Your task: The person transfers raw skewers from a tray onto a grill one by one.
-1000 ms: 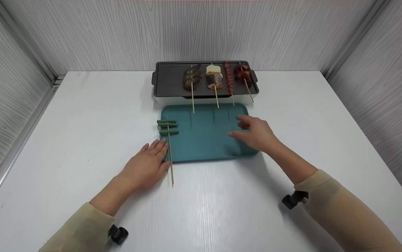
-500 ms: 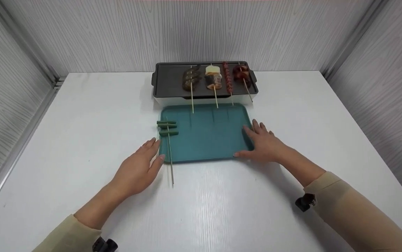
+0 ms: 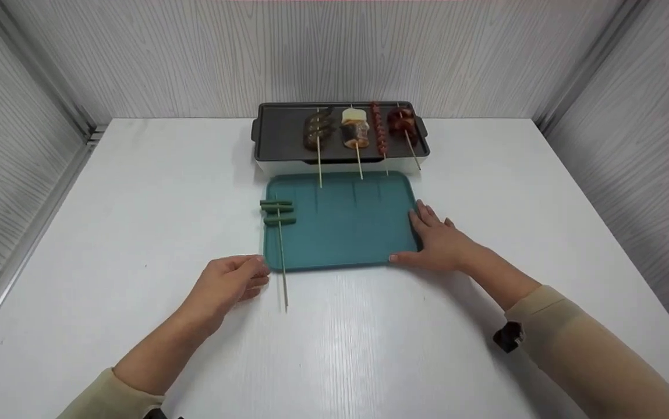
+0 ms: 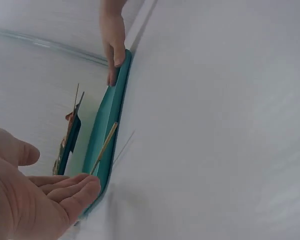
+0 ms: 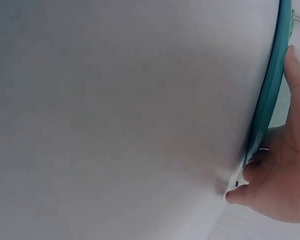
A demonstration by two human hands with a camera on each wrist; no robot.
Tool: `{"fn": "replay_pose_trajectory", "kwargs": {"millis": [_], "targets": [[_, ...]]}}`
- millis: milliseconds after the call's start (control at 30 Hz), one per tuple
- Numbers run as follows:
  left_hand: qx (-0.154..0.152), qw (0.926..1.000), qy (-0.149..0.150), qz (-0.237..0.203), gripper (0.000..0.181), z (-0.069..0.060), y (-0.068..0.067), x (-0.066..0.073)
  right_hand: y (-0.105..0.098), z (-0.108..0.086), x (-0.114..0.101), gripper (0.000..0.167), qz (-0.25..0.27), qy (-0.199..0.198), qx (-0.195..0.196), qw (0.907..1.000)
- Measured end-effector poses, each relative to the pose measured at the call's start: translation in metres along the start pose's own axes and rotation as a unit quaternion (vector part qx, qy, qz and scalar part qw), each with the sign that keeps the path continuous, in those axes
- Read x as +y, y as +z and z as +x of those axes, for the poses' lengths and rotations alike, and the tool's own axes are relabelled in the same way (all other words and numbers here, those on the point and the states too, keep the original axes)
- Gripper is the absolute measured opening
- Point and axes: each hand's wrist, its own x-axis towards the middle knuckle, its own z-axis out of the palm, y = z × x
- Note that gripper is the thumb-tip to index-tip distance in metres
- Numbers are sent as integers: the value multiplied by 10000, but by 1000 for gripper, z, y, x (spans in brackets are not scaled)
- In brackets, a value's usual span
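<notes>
A teal tray (image 3: 346, 233) lies in front of the grill, a skewer of green stick-like pieces (image 3: 280, 220) along its left side. The skewer's bare stick (image 3: 283, 262) juts past the tray's front edge. My left hand (image 3: 223, 285) is at the front left corner, fingertips by the rim; its wrist view shows the thumb apart from rather straight fingers. Over at the front right corner, my right hand (image 3: 442, 244) touches the tray, thumb on the front edge and spread fingers along the right side. In the right wrist view the thumb (image 5: 294, 67) meets the tray's rim (image 5: 270, 92).
A black-topped grill (image 3: 282, 134) stands against the back wall. On it lie a dark scored skewer (image 3: 318, 129), a white-and-browned one (image 3: 356, 129), a thin red one (image 3: 379, 131) and a dark red one (image 3: 402, 123). Their sticks overhang toward the tray.
My right hand has gone from above the tray to its front right corner. My left hand has drawn back from the skewer's stick and left rim to the front left corner.
</notes>
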Motion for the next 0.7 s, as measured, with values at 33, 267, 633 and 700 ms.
{"fn": "replay_pose_trajectory", "kwargs": {"millis": [33,267,633,700], "targets": [[-28,9995,-189,-233,52,1,0,-1,0,0,-1,126,9,-12,10,10000],[-303,9878,-993,-1158,56,5,3,-7,2,2,-5,127,11,-79,31,10000],[-814,9742,-1251,-1694,44,12,14,-8,3,-2,-1,125,8,-10,73,10000],[-873,9735,-1220,-1726,42,13,15,-8,3,-2,-1,126,30,-2,88,10000]]}}
